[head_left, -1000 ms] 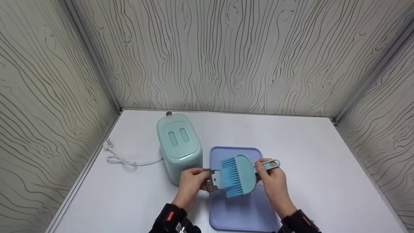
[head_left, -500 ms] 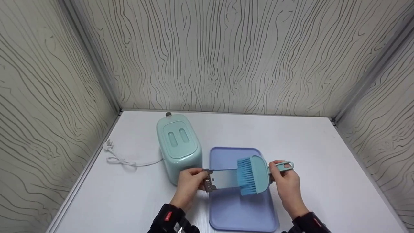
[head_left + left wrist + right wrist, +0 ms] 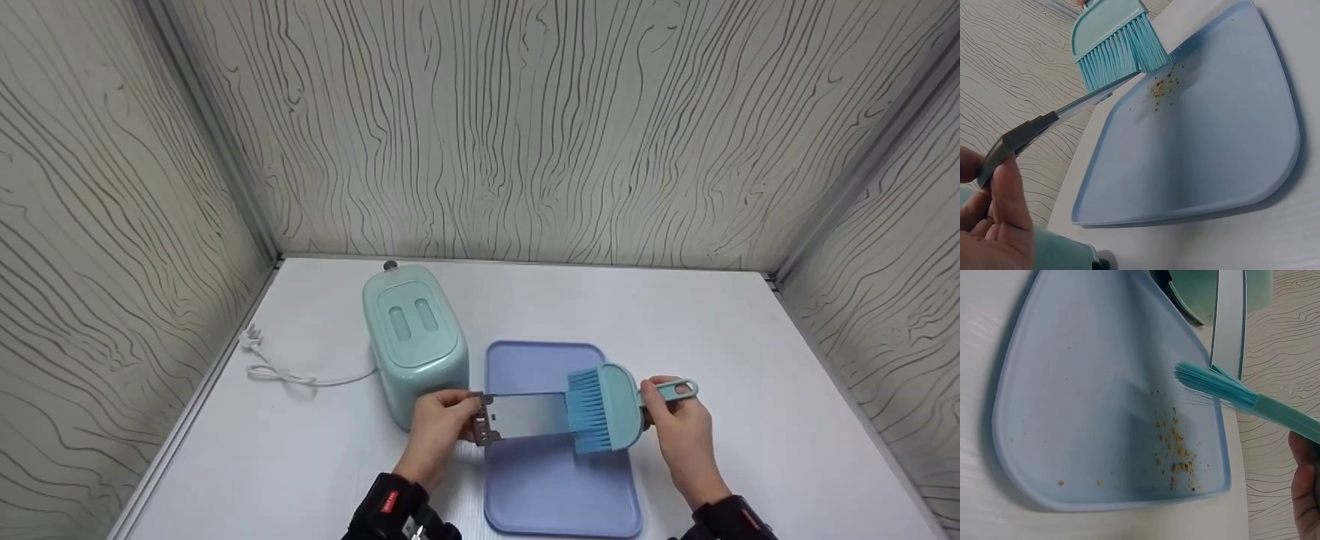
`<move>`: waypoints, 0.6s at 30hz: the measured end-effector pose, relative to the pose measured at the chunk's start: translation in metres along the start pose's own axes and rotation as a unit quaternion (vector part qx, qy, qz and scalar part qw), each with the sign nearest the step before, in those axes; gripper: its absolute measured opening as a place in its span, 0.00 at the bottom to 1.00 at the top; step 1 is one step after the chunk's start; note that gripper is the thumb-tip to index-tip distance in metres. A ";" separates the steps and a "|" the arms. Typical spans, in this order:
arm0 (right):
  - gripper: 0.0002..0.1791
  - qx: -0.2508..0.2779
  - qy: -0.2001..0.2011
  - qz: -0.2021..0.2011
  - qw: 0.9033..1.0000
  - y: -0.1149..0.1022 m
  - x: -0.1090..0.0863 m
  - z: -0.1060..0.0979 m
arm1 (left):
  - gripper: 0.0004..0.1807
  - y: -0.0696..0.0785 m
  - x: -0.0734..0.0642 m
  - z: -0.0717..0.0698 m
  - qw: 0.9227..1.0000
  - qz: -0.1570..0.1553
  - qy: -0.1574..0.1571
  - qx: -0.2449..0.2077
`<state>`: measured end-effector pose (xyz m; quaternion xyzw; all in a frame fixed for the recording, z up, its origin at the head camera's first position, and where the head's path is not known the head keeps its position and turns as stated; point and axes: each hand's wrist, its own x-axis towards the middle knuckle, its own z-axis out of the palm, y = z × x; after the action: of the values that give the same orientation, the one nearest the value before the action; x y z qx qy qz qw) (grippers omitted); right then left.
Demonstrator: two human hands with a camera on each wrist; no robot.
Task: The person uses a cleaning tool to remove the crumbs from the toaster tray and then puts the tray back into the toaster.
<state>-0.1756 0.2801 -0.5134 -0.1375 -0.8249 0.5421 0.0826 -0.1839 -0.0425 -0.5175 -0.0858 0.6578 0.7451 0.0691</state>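
My left hand [image 3: 439, 431] pinches the dark grey end of a flat metal crumb tray [image 3: 529, 415], held out level over a blue tray [image 3: 562, 495]. My right hand [image 3: 684, 435] grips the handle of a mint hand brush [image 3: 621, 409]. The brush's blue bristles [image 3: 1112, 56] touch the far end of the crumb tray, in the left wrist view. Brown crumbs [image 3: 1176, 455] lie in a patch on the blue tray beneath the brush, with a few scattered elsewhere on it. The part of the crumb tray under the bristles is hidden in the head view.
A mint toaster [image 3: 416, 345] with a lid on top stands left of the blue tray, close behind my left hand. Its white cord [image 3: 330, 381] runs left to a plug [image 3: 251, 337]. Patterned panels [image 3: 487, 150] wall the white table [image 3: 697, 330] at the back and sides.
My right hand has drawn the brush to the right along the crumb tray toward its far end, uncovering more of the metal. My left hand has stayed almost in place.
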 end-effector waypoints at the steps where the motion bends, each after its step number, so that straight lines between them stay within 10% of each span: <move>1: 0.25 -0.001 -0.002 0.000 1.000 0.000 0.000 0.000 | 0.13 0.000 0.000 0.000 1.000 -0.001 0.002 0.001; 18: 0.22 0.016 0.032 0.005 0.999 0.000 0.000 0.001 | 0.13 -0.004 0.003 -0.002 0.999 0.009 0.026 0.019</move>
<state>-0.1753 0.2792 -0.5138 -0.1574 -0.8123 0.5511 0.1081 -0.1857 -0.0442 -0.5221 -0.0981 0.6742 0.7305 0.0471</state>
